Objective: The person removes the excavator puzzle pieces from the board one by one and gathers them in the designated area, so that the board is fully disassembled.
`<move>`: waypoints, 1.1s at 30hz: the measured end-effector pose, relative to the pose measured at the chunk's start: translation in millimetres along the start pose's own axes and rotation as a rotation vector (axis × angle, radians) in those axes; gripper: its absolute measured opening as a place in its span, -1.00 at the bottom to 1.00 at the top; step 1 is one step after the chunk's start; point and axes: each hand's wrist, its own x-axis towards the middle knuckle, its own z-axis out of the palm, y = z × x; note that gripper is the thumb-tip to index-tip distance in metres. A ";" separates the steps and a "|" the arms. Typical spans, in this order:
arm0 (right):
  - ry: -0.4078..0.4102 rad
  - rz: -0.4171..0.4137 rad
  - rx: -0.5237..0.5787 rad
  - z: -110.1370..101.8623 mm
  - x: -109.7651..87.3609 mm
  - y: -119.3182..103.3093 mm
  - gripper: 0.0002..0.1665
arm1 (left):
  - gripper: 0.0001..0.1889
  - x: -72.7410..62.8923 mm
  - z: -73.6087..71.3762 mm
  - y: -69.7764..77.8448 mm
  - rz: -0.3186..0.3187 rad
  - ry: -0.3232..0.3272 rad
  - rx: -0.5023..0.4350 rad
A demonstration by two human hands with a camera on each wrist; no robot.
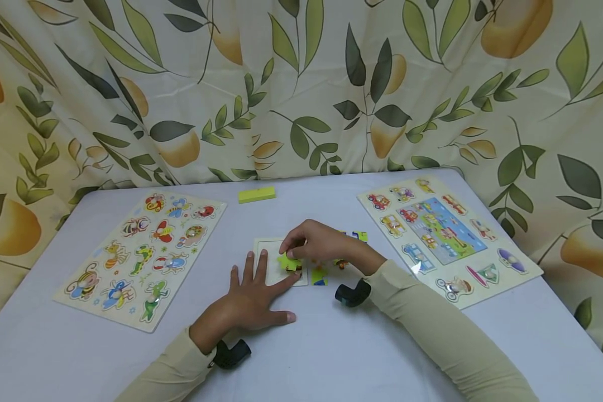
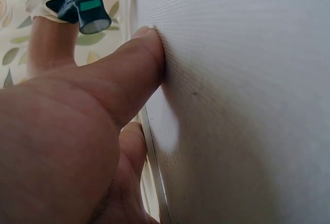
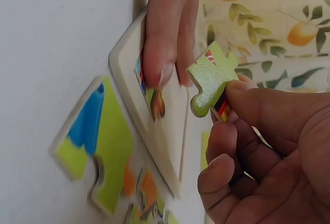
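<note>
My right hand (image 1: 311,241) pinches a green jigsaw piece (image 3: 214,77) between thumb and fingers, tilted above a small pale puzzle tray (image 1: 271,251). My left hand (image 1: 253,301) lies with its fingers spread at the tray's near left. Its index finger presses on a piece (image 3: 156,104) with a flame-like picture inside the tray, partly hidden by the fingers. In the left wrist view, the thumb (image 2: 131,74) touches the white tabletop. Beside the tray lies a loose green and blue jigsaw piece (image 3: 111,146).
More loose pieces (image 1: 359,237) lie right of the tray, partly behind my right forearm. An insect puzzle board (image 1: 146,229) lies at left, a vehicle puzzle board (image 1: 392,209) at right. A yellow block (image 1: 257,194) sits near the back edge, before a leaf-patterned curtain (image 1: 301,89).
</note>
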 end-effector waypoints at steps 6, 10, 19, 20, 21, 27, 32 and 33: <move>0.010 0.028 0.011 -6.2 -9.8 3.0 -0.83 | -0.19 -0.7 -0.2 0.4 -0.008 0.005 -0.003; 0.011 0.048 0.024 -9.6 -16.3 7.3 -0.83 | -0.18 -0.3 0.5 0.0 -0.009 0.007 -0.008; -0.024 0.046 -0.013 -18.2 -30.5 15.3 -0.82 | -0.19 -0.2 1.8 -0.8 -0.009 0.010 -0.012; -0.031 0.049 -0.020 -19.4 -32.5 16.2 -0.82 | -0.19 -0.2 2.0 -0.7 -0.009 0.010 -0.014; -0.039 0.055 -0.024 -20.5 -34.6 16.9 -0.82 | -0.19 -0.4 2.0 -0.3 -0.008 0.011 -0.016; -0.084 0.074 -0.013 -26.1 -47.6 22.0 -0.81 | -0.19 0.5 2.5 1.1 -0.008 0.019 -0.022; -0.108 0.080 -0.008 -29.1 -55.8 21.0 -0.82 | -0.19 0.6 2.3 0.4 -0.016 0.020 -0.020; -0.113 0.079 -0.012 -29.5 -57.1 20.7 -0.82 | -0.19 0.5 2.3 0.1 -0.017 0.020 -0.021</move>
